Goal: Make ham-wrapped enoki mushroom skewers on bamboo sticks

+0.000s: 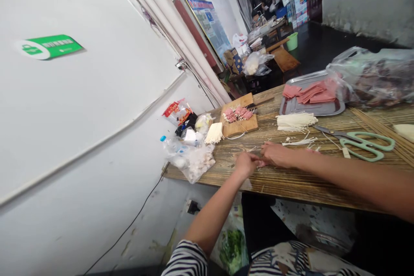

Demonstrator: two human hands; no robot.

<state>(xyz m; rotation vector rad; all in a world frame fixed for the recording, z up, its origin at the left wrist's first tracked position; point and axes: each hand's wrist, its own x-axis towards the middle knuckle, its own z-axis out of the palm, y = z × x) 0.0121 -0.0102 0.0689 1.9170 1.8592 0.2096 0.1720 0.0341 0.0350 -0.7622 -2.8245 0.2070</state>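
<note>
My left hand (pixel 246 164) and my right hand (pixel 274 154) meet low over the wooden table (pixel 223 159), their fingertips pinched together. A bit of pink sliced meat shows between them, with thin white enoki stems around it; most of it is hidden by the fingers. Beyond my right hand lies a bundle of enoki mushrooms (pixel 296 121), with loose stems (pixel 300 141) in front. Another enoki bunch (pixel 214 133) is beyond my left hand. On a cutting board (pixel 241 127) sit several pink meat and enoki rolls (pixel 238 114) with thin skewers.
Green-handled scissors (pixel 365 142) lie right of the enoki, beside bamboo skewers (pixel 381 131). A metal tray (pixel 287 105) holds pink slices (pixel 312 92), near a bulging plastic bag (pixel 381 77). Bags and a bottle (pixel 171 144) crowd the left end against the white wall (pixel 80 116).
</note>
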